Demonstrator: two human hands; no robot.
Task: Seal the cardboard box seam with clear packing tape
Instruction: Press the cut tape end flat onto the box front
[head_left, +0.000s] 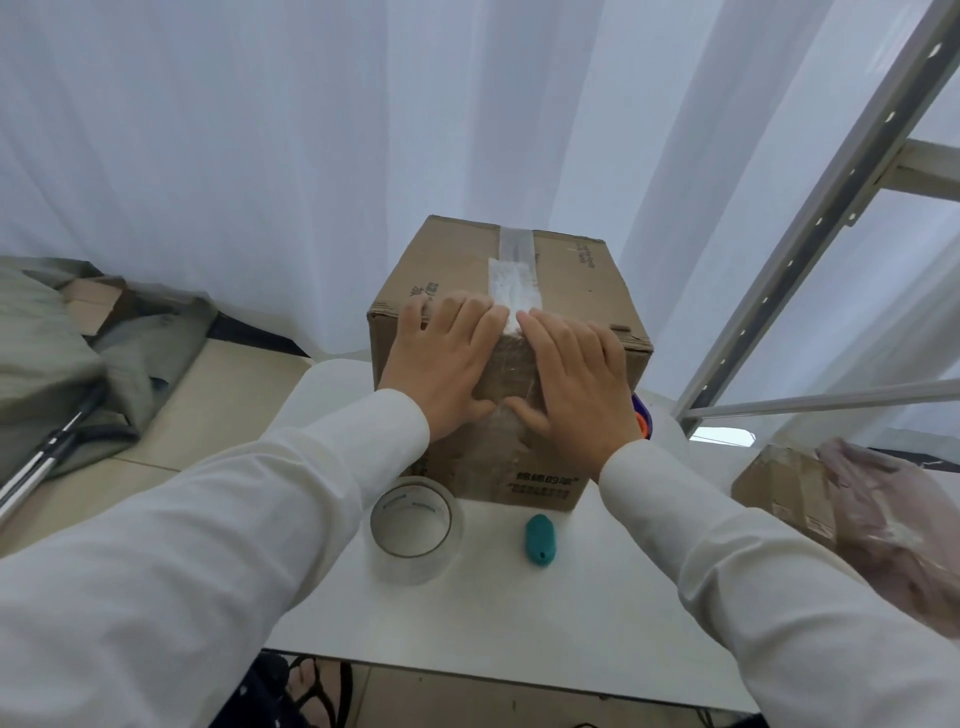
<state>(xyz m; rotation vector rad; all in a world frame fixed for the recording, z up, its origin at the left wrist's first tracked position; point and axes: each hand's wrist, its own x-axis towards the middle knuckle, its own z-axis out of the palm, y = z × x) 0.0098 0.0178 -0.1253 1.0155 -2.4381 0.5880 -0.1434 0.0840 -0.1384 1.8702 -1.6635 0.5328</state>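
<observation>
Basically both hands are flat on the cardboard box (447, 260) at frame centre, which sits on the white tabletop (519, 613). Left hand (441, 364) and right hand (576, 379) lie either side of the tape strip (511, 283), fingers (488, 322) extended and only slightly spread, palms down over the near top edge and front face; nothing pinched. Likely reason: pressing the tape end down over the edge so it bonds and the flaps stay shut. Strip runs along the top seam from the far edge toward the hands, then appears to continue down the front as a shiny wrinkled patch between the thumbs. Tape roll (415, 525) stands just below the box on the tabletop, left of centre, teal cutter (538, 540) beside it to the right, both apart from the hands and within reach. Hard to tell: where the tape ends on the front, clear film on brown card, partly covered by the hands; whether it is cut free of the roll is not obvious, though no tape bridge shows. An orange-and-purple object (641, 415) right of the box is mostly hidden behind the right wrist. Box printing unreadable.
</observation>
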